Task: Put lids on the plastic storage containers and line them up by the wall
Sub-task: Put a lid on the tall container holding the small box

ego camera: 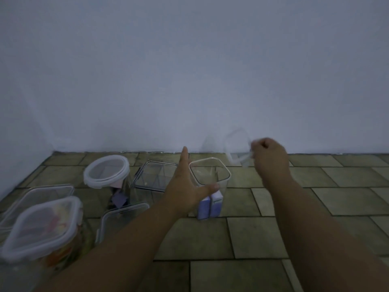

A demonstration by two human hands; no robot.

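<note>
The left hand (185, 186) is open and flat against the open square container (210, 178) on the floor (273, 239), near the wall (189, 81). The right hand (269, 154) grips a clear lid (235, 148), held up just right of it. I think the corners should be matched first, then the lid pushed down flat.

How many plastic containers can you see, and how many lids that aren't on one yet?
Plastic containers: 6
Loose lid: 1
Total: 7
</note>
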